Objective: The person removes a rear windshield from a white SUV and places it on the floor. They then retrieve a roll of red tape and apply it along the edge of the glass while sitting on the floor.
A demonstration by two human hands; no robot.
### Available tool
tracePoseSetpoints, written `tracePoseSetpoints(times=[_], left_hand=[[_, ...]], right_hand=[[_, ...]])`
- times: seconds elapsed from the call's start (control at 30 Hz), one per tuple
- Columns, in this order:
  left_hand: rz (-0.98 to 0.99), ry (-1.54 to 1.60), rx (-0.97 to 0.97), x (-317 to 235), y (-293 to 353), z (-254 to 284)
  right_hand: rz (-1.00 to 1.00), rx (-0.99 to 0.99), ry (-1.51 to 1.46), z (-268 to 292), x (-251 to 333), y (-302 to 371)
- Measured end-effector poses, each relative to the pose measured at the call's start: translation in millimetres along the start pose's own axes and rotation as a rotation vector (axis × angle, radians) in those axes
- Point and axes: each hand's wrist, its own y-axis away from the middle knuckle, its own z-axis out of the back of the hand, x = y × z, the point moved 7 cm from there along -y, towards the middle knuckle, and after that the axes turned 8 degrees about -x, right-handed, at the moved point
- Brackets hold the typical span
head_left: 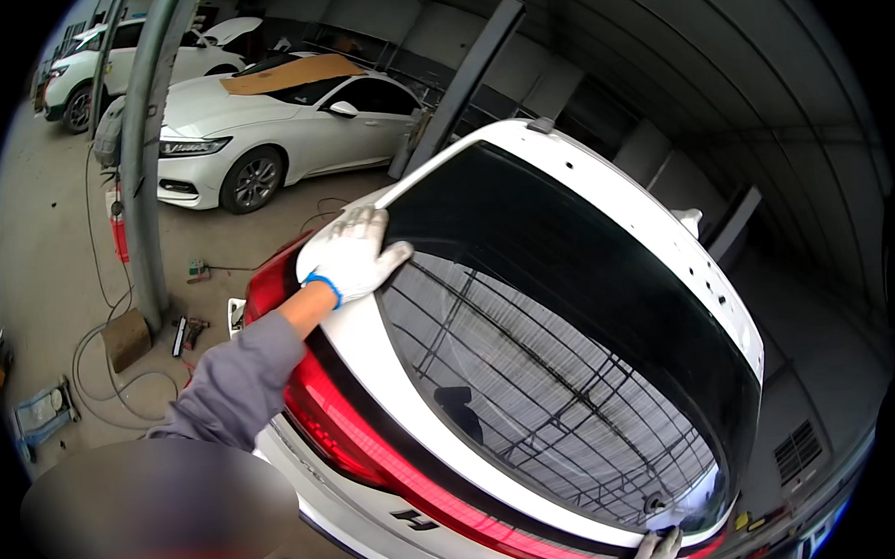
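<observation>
My left hand (353,251), in a white glove with a blue cuff, lies on the left edge of a white car's tailgate (366,356), beside the rear window. Its fingers are spread, with the thumb reaching over the dark glass (559,374). Only the gloved fingers of my right hand (657,548) show at the bottom edge of the view. They rest on the tailgate below the glass, apart from anything graspable. Under the window a red light bar (375,450) runs across the tailgate. Several small holes dot the white upper strip (653,228) beyond the glass.
A metal post (148,182) stands at left. Behind it, a white sedan (324,126) carries brown cardboard (293,75); another white car (129,56) is farther back. A hose (116,395) and a power tool (194,333) lie on the floor. A blurred oval covers the lower left.
</observation>
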Motion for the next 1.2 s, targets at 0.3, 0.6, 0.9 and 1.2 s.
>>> tracePoseSetpoints(times=[0.3,0.6,0.9,1.2], left_hand=[[-0.358,-0.115,-0.124,-125,155,17],[-0.356,-0.1,-0.078,-316,326,23],[0.032,-0.203,-0.145,-374,346,-23],[0.155,-0.195,-0.088,-388,341,-37]], right_hand=[[0.07,0.018,-0.112,34,-5,17],[0.195,-0.008,-0.124,38,-156,-83],[0.33,0.022,-0.237,-11,-270,-166],[0.314,-0.025,-0.249,-22,-314,-212]])
